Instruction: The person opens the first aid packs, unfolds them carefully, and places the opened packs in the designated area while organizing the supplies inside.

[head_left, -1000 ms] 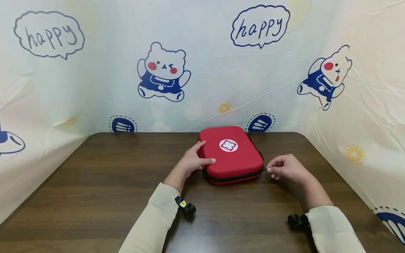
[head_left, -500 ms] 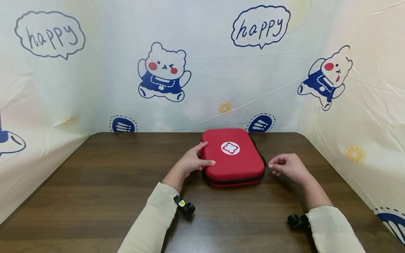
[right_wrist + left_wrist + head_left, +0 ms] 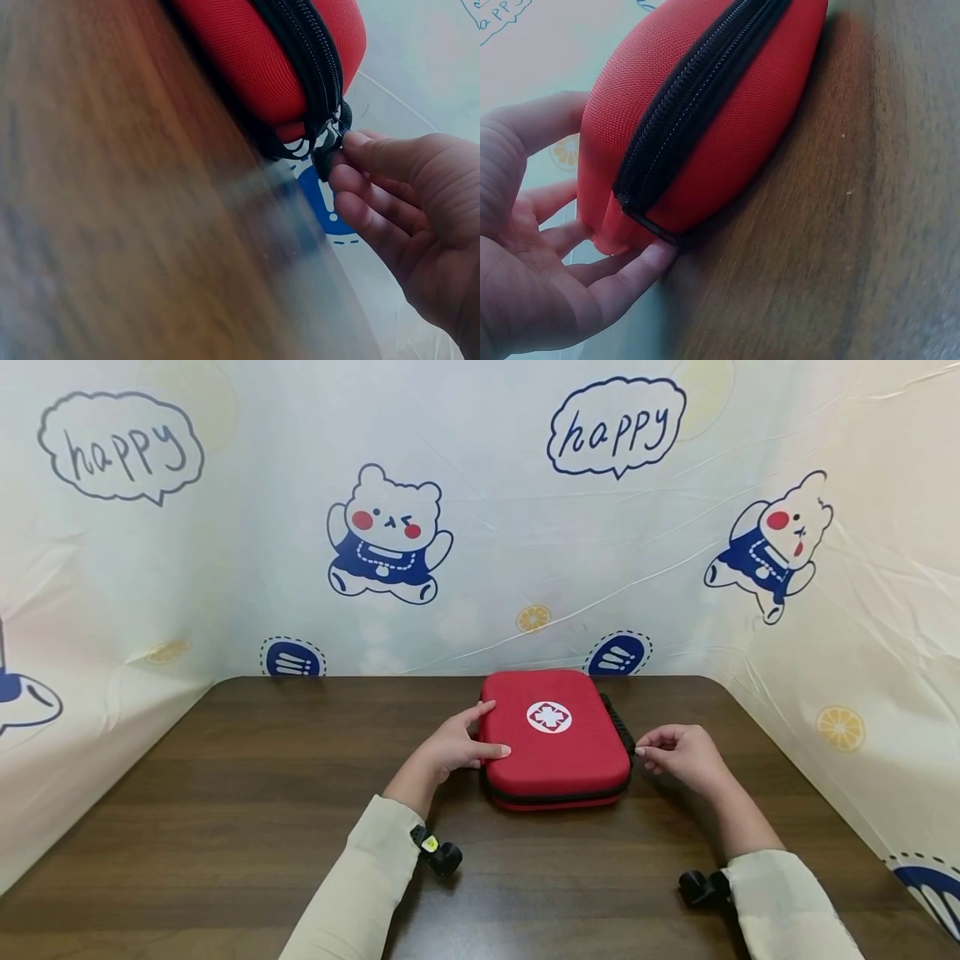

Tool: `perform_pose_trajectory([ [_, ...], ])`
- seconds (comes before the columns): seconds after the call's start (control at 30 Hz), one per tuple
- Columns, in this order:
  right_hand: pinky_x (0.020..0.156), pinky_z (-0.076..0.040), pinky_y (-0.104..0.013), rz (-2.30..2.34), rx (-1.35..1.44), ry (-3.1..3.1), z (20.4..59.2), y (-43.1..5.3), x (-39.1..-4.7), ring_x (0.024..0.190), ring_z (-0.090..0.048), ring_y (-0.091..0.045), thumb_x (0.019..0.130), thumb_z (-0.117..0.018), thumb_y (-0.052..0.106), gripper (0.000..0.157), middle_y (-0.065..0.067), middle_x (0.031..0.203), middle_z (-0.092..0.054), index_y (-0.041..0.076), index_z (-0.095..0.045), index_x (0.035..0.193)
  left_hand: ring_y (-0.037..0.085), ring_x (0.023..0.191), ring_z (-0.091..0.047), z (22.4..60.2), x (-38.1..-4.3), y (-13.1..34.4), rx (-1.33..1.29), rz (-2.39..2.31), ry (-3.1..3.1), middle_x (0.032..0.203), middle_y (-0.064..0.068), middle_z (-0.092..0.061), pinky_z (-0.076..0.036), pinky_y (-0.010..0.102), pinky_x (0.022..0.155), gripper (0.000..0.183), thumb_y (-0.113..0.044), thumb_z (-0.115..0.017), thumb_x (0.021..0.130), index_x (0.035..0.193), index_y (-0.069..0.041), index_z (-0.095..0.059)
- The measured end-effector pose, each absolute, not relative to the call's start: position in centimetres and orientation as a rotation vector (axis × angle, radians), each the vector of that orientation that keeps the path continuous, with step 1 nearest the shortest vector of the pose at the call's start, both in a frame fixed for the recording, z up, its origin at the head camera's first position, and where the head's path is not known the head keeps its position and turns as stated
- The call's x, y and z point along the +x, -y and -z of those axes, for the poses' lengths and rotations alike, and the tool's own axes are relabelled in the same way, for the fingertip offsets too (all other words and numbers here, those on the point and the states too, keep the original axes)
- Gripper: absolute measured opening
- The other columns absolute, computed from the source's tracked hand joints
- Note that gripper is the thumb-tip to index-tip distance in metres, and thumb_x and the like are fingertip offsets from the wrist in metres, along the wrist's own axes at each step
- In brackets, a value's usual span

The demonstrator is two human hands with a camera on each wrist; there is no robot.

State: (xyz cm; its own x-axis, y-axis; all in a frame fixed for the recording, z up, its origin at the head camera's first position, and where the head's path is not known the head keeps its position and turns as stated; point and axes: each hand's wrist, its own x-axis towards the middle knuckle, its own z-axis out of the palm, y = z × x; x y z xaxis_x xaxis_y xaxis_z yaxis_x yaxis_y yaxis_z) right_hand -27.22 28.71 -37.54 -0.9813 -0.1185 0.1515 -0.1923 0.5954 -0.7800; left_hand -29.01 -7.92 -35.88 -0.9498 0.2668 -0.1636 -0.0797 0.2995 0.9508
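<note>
Red fabric covers the zipped case (image 3: 556,768), lying flat on the table's far part, right of the middle, its white badge (image 3: 549,717) facing up. The left hand (image 3: 448,747) grips its left side, thumb on top; the right hand (image 3: 686,753), thumb and fingertips together, pinches the black zip pull (image 3: 327,161) at the right edge. Dark brown wood grain runs across the table (image 3: 225,810). Beyond, a pale, creased sheet (image 3: 262,543) covers the far and side walls, printed with bears (image 3: 383,539), "happy" bubbles (image 3: 617,428) and orange slices (image 3: 840,728).
</note>
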Motion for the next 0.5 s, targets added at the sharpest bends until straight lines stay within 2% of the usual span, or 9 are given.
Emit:
perform_pose_trajectory([
  [0.2, 0.056, -0.054, -0.025, -1.221, 0.259, 2.671, 37.55, -27.98, -27.21, 0.06, -0.064, -0.017, 0.086, -0.074, 0.006, 0.011, -0.009, 0.071, -0.069, -0.004, -0.072, 0.089, 0.031, 0.115, -0.047, 35.89, -28.92, 7.93, 0.175, -1.693, -2.277, 0.143, 0.016, -0.042, -0.057, 0.033, 0.071, 0.087, -0.02, -0.082, 0.076, 0.151, -0.026, -0.038],
  [0.5, 0.055, -0.052, -0.023, -1.148, 0.229, 2.627, 37.57, -27.68, -27.11, 0.062, -0.064, -0.018, 0.086, -0.074, 0.008, 0.01, -0.009, 0.072, -0.07, -0.002, -0.073, 0.088, 0.031, 0.117, -0.048, 35.97, -28.9, 8.0, 0.201, -1.691, -2.253, 0.142, 0.017, -0.043, -0.058, 0.034, 0.073, 0.087, -0.02, -0.082, 0.077, 0.151, -0.026, -0.038],
])
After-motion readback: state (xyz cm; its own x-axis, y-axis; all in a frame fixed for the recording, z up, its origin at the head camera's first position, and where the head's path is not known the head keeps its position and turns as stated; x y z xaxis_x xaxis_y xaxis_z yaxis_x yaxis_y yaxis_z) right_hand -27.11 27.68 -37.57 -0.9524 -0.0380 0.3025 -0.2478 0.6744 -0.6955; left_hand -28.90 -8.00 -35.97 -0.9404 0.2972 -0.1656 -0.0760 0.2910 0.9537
